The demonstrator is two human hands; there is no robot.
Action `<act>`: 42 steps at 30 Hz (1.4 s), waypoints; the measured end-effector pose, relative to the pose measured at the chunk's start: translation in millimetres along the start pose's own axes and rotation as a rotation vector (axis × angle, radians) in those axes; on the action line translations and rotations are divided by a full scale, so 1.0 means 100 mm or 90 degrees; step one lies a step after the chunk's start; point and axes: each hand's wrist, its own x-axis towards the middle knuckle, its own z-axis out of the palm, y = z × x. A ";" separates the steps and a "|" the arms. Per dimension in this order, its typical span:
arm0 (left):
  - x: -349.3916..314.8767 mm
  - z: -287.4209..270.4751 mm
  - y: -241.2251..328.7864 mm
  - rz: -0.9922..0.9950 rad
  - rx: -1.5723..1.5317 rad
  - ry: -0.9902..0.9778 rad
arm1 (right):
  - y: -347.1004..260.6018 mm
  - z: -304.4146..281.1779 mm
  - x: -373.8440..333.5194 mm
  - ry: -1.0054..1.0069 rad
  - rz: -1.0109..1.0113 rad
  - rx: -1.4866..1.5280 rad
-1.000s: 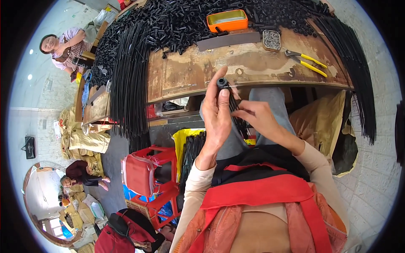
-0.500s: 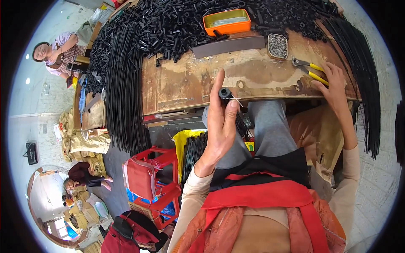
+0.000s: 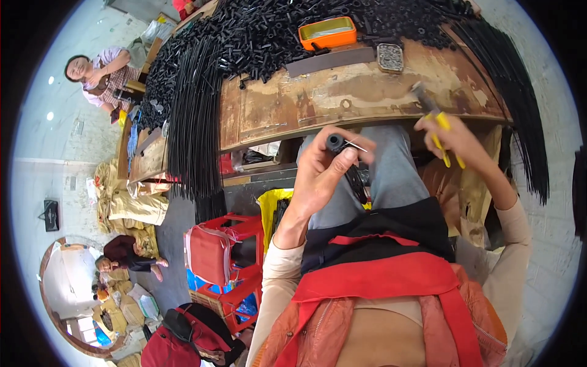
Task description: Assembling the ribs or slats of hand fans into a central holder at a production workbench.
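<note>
My left hand (image 3: pixel 318 177) is closed around a black tubular piece (image 3: pixel 335 142) with a round hole in its end, held over my lap at the table's near edge. A thin silvery pin (image 3: pixel 358 147) sticks out beside the piece, next to my thumb. Off to the right, my right hand (image 3: pixel 455 142) grips yellow-handled pliers (image 3: pixel 443 124), lifted off the table with the dark jaws pointing up and left. Motion smears the right hand and the pliers a little.
Beyond the worn wooden table (image 3: pixel 263 116) top's middle lie heaped black tubes (image 3: pixel 251 49), an orange box (image 3: pixel 328 33), a grey strip (image 3: pixel 330 62) and a small tray of metal bits (image 3: pixel 390 58). Long black rods (image 3: pixel 194 122) overhang the edge. A red stool (image 3: pixel 211 254) stands left; two people sit farther off.
My right hand has taken the pliers off the table and brought them left and nearer to me. My left hand's fingers have curled round the black piece; the view has shifted slightly.
</note>
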 end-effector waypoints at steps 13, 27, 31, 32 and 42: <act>-0.40 0.28 0.07 -0.019 0.063 0.025 | -0.38 0.93 -0.50 0.375 -0.597 -0.681; -0.44 0.22 0.13 -0.084 0.017 -0.064 | -0.45 0.65 -0.62 0.199 -0.632 -0.720; -0.42 0.26 0.11 -0.060 0.062 -0.094 | -0.73 0.56 -0.89 -0.069 -0.413 -0.617; -0.44 0.25 0.11 -0.061 0.048 -0.105 | -0.82 0.58 -0.89 -0.222 -0.230 -0.399; -0.21 0.33 0.08 -0.120 0.071 -0.072 | -0.30 0.53 -0.78 0.284 -0.620 -0.667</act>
